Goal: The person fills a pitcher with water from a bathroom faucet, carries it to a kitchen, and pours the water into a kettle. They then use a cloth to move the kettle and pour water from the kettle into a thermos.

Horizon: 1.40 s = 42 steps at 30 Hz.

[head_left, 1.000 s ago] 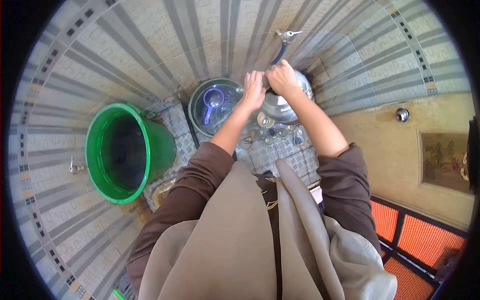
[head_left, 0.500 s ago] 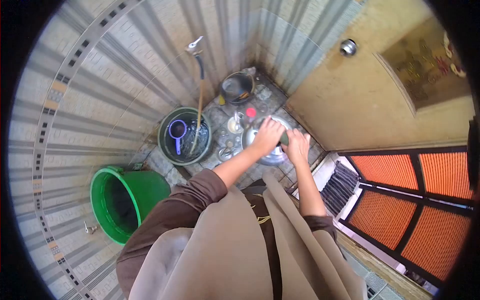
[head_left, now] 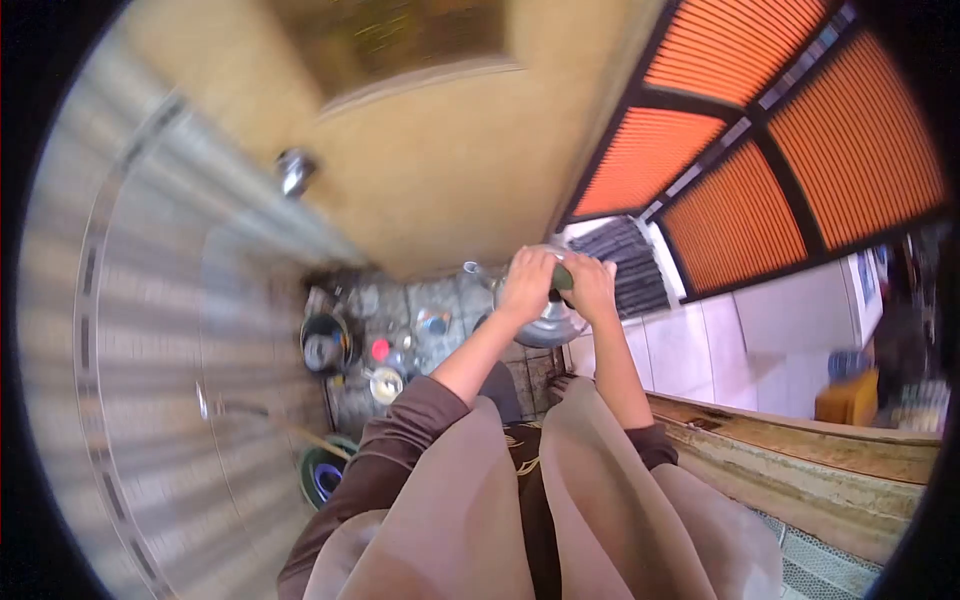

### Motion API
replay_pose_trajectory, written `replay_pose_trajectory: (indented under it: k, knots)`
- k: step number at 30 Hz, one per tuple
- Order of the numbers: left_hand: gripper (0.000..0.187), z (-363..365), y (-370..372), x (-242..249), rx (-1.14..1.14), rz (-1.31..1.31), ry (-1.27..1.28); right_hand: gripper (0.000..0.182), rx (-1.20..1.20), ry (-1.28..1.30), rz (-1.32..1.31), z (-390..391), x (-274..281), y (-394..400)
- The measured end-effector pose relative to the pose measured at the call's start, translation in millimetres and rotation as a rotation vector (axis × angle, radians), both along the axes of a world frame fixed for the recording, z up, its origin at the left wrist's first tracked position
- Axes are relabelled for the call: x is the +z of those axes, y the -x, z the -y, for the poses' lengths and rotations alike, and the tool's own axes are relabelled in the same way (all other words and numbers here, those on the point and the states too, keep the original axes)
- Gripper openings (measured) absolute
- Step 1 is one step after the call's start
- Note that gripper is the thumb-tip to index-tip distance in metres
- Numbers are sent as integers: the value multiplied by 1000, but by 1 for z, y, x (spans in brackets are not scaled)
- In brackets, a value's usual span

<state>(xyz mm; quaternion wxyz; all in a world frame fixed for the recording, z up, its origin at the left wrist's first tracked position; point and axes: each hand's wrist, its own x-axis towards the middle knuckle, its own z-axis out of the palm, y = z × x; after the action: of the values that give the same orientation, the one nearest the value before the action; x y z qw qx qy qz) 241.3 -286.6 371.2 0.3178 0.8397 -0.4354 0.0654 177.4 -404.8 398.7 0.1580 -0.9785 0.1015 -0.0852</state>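
A silver metal kettle hangs in front of me with its spout pointing up and left. Its dark green handle runs across the top. My left hand is wrapped round the handle's left part, covering some of the kettle's lid. Beside it, my right hand grips the handle's right part. Both hands are closed and close together. Motion blur softens the picture.
A red cap or lid, a pale bowl and a dark pot stand on the wet tiles. A door rises ahead. On the right, a dark mat lies by an orange slatted gate and a raised sill.
My view has swung right, toward the mat and the white floor. The kettle has moved with both hands away from the bowls and basin; the grip is the same.
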Motion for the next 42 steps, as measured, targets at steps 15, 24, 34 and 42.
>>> replay_pose_trajectory:
  k: [15, 24, 34, 42]
  knots:
    - [31, 285, -66, 34, -922, 69, -27, 31, -801, -68, 184, 193, 19, 13]
    - [33, 445, 39, 57, -1346, 60, 51, 32, -1203, -165, 60, 305, 46, 123]
    - [36, 572, 184, 61, -1661, -109, -101, 22, -1440, -61, -42, 388, 59, 257]
    - [37, 674, 326, 78, -1816, 22, -276, 22, -1602, -72, -3, 464, 69, 379]
